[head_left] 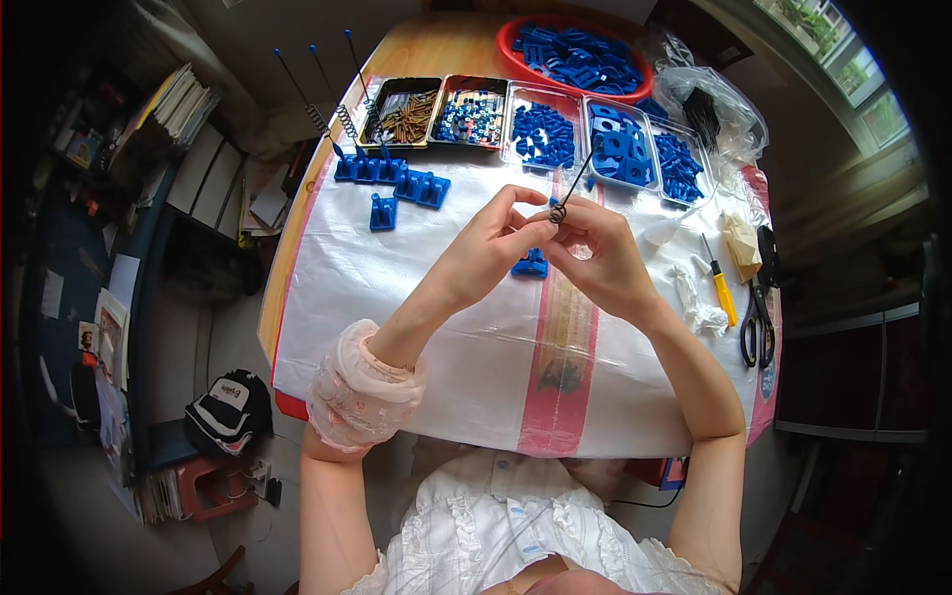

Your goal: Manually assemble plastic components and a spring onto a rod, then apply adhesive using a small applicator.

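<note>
Steady the coiled black wire [558, 212], pinched at its coil between the closed fingertips of left hand [499, 226] and right hand [603, 253] over the tabletop [421, 45] near a blue piece [531, 265], pressing lightly to avoid bending.

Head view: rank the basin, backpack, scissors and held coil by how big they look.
Largest to smallest:
1. Basin
2. Backpack
3. Scissors
4. Held coil
</note>
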The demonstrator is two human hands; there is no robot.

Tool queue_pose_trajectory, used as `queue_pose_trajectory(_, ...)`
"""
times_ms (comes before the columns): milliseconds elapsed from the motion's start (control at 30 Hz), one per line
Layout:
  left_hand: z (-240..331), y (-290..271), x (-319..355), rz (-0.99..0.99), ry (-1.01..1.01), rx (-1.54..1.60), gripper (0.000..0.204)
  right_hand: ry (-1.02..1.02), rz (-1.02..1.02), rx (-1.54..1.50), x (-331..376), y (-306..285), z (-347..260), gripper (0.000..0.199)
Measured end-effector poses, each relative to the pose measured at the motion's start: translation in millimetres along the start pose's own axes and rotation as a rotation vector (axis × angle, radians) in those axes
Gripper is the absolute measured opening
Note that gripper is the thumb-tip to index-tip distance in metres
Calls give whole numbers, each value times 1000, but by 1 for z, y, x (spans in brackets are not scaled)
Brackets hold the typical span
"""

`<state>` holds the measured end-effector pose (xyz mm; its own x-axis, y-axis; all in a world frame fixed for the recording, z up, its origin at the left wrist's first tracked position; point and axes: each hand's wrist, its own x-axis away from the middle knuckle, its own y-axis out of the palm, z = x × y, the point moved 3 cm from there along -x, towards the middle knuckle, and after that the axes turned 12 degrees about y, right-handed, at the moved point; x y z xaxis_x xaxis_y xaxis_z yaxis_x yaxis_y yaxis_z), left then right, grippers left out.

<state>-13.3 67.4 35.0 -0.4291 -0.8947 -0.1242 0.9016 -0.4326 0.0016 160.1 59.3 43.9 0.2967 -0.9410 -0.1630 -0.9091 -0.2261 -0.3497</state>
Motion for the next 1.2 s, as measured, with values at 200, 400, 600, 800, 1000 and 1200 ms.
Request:
queue_pose_trajectory(200, 1, 2, -1, 3, 0, 18, 47, 18, -12, 39, 1, -2, -4, 15)
queue_pose_trajectory(400, 1, 2, 0, -1, 11, -2, 43, 86, -86, 114, 3, -12, -21, 20)
queue_pose_trajectory(600, 0, 2, -1, -32, 55, -25, 36, 32, -18, 186, 6, -28, -31, 25)
queue_pose_trajectory(800, 7, 2, 1, -64, 76, -63, 35, -35, 185, 294, 22, -75, -68, 29)
queue_pose_trajectory(1000, 4, 1, 0, -39, 55, -73, 35, 79, 158, 213, 31, -77, -47, 24)
queue_pose_trajectory(1200, 1, 2, 0, 53, 36, -26, 35, 78, 106, 134, 26, -20, -2, 14)
